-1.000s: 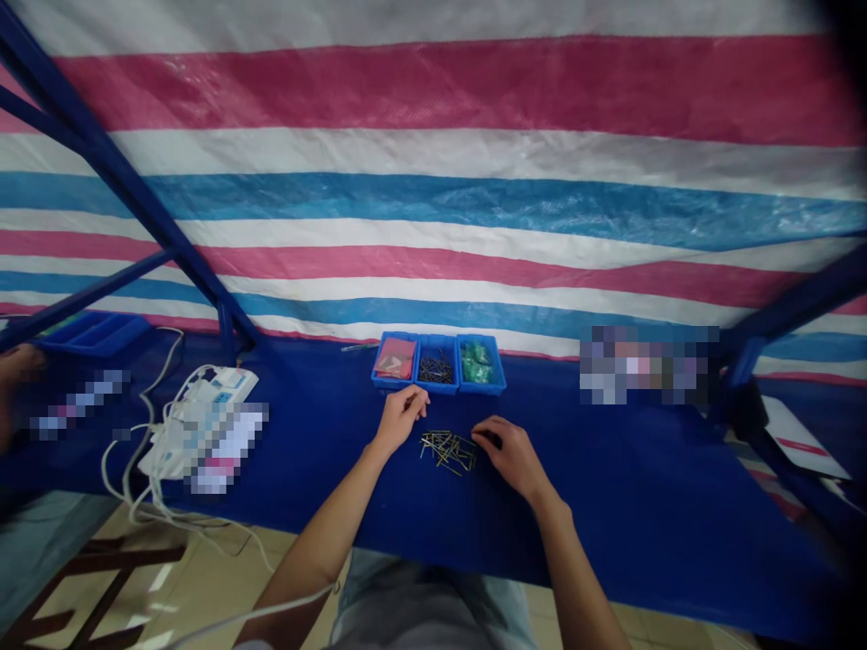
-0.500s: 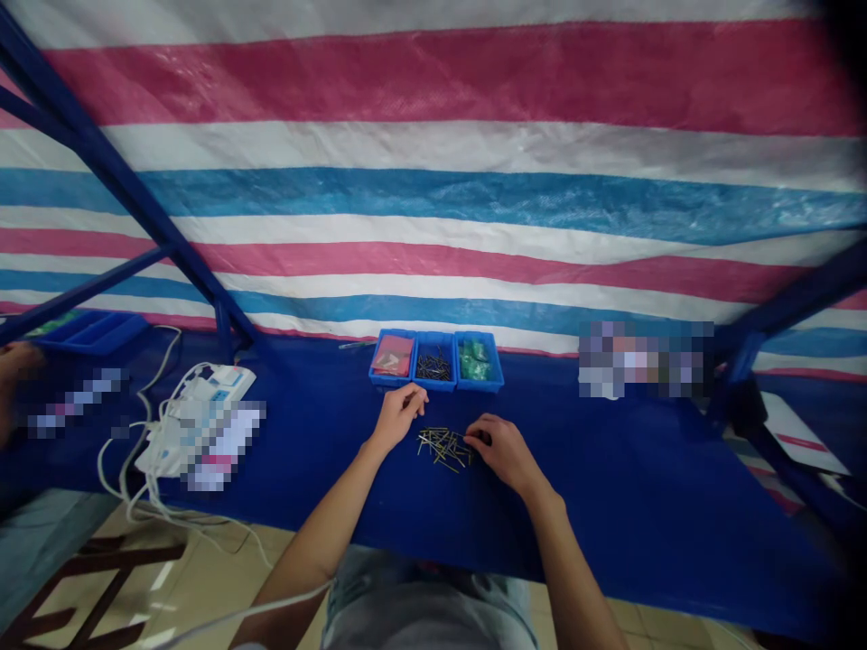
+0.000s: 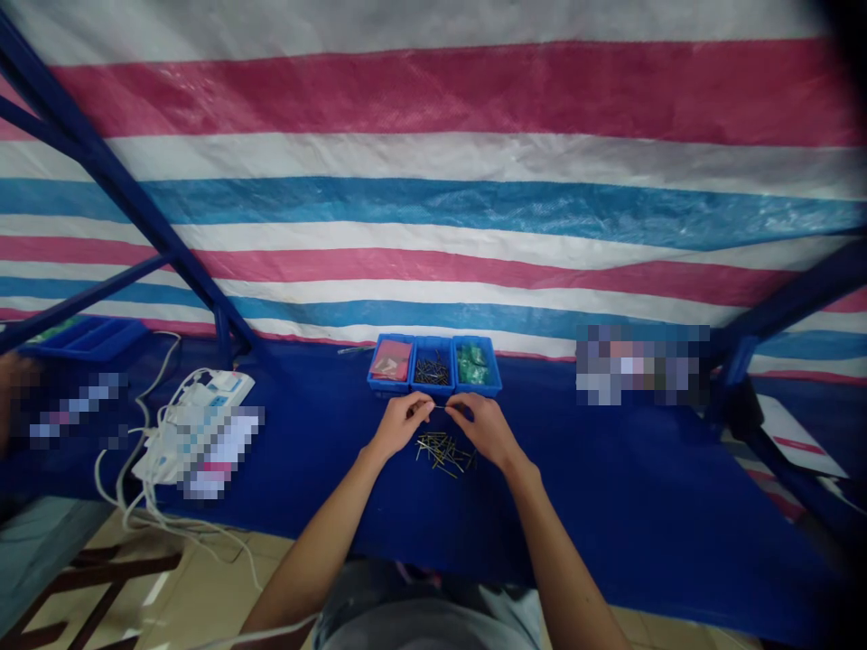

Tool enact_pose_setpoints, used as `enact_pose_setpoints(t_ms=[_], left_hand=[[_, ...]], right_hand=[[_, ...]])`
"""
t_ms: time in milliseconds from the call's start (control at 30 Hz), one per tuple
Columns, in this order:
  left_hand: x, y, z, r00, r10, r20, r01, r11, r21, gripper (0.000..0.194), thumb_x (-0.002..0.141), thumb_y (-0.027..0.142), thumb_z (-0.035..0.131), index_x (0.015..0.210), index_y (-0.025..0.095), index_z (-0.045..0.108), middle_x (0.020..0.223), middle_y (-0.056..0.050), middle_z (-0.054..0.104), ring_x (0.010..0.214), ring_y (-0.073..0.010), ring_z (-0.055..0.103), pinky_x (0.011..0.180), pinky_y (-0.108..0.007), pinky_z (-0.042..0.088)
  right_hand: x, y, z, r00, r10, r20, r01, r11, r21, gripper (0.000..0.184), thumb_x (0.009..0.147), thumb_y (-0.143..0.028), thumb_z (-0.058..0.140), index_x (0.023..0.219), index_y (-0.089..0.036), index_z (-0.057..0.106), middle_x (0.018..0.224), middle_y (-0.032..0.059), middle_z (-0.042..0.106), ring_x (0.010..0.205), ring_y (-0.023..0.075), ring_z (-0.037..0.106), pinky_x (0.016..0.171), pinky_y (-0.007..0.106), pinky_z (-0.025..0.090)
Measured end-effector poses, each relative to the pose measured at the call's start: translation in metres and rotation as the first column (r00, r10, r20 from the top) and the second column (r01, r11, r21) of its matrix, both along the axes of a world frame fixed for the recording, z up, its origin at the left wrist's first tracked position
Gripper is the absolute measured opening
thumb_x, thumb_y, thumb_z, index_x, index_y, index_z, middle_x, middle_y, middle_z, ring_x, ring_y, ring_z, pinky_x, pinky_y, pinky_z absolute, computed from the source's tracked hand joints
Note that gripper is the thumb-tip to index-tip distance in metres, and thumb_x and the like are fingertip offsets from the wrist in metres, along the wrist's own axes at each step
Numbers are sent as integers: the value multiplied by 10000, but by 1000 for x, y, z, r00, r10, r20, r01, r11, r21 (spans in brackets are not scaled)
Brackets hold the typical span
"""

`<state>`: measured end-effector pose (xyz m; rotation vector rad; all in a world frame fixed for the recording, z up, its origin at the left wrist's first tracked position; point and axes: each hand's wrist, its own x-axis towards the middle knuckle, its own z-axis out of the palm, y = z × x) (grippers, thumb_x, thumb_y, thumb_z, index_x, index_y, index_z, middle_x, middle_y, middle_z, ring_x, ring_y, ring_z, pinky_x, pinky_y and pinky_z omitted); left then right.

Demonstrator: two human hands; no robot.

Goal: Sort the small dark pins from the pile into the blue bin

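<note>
Blue tabletop (image 3: 610, 487); fingers (image 3: 423, 408) pinching metal pin (image 3: 439, 407)

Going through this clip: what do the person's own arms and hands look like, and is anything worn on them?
The left hand and right hand are bare, with no gloves, and no ring or watch shows. The left forearm and right forearm are bare too, with no sleeve in view. A thin white cable runs low beside the left forearm. A grey garment shows below the arms.
</note>
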<state>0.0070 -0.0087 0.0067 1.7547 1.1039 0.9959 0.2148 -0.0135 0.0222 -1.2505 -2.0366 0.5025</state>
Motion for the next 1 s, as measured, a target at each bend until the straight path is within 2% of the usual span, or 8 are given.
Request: enact_pose_setpoints(t_ms=[200, 400, 500, 667, 1000], left_hand=[[0, -1, 1, 1000, 0, -10, 1, 1000, 21, 383, 956, 479, 501, 882, 151, 685, 686, -19, 662, 586, -128, 552, 598, -220, 409], [0, -1, 1, 998, -59, -28, 60, 998, 36, 399, 971, 462, 487, 804, 143, 659, 687, -24, 659, 583, -120, 546, 600, -216, 402], [0, -1, 2, 997, -62, -37, 64, 997, 44, 392, 976, 442, 487, 784, 143, 652, 690, -21, 658, 581, -116, 546, 598, -213, 398], [0, -2, 3, 997, -62, -40, 64, 997, 38, 328, 963, 421, 518, 880, 147, 679, 686, -18, 664, 595, -126, 567, 588, -213, 401], [1, -1, 0, 998, -60, -31, 61, 997, 39, 320, 953, 406, 534, 859, 141, 686, 698, -25, 667, 575, -122, 562, 590, -216, 422]], right_hand=[[-23, 7, -3, 992, 47, -119, -36, 995, 89, 141, 941, -250, 581, 907, -230, 716, 862, 36, 723, 813, 196, 652, 776, 320, 503], [-24, 0, -8, 965, 57, -257, -11, 984, 176, 179, 951, -248, 581, 895, -242, 751, 909, 47, 737, 849, 202, 660, 814, 343, 525], [-23, -2, -13, 962, 42, -269, 6, 984, 176, 188, 958, -237, 566, 934, -245, 752, 929, 48, 743, 868, 207, 662, 835, 359, 526], [-24, -8, -17, 965, -7, -264, 51, 985, 163, 186, 963, -241, 558, 941, -240, 742, 916, 50, 742, 845, 204, 652, 819, 359, 536], [-27, -11, -19, 977, 45, -211, -6, 984, 179, 223, 990, -240, 508, 1020, -251, 729, 960, 52, 731, 867, 209, 639, 825, 355, 525]])
